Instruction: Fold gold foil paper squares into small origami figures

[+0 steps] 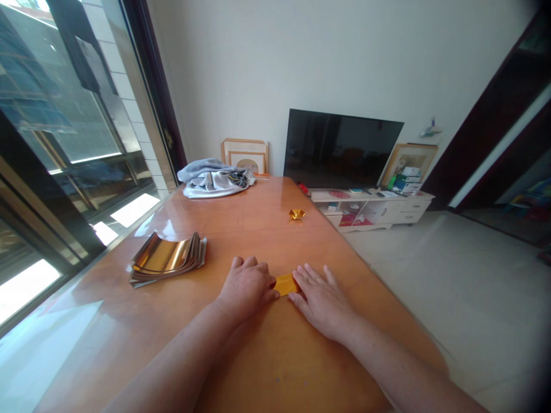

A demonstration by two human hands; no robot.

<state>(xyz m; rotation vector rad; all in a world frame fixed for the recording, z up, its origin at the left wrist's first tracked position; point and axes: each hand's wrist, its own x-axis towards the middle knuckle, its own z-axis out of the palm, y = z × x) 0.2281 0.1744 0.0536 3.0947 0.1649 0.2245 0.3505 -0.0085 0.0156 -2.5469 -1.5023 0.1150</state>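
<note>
A small folded strip of gold foil paper [284,285] lies flat on the wooden table between my two hands. My left hand [248,285] grips its left end, with the thumb and curled fingers closed on it. On the right end rests my right hand [321,298], its fingers stretched out and slightly spread, pressing the paper to the table. Beyond the hands stands a folded gold paper ingot [297,214], close to the table's right edge. To the left is a curled stack of gold foil sheets [166,256].
The wooden table [267,344] has a rounded right edge, with tiled floor beyond. A bundle of grey cloth [217,179] lies at its far end. Behind stand a television [342,149] and a low white cabinet [379,209]. A glass door [64,115] is on the left.
</note>
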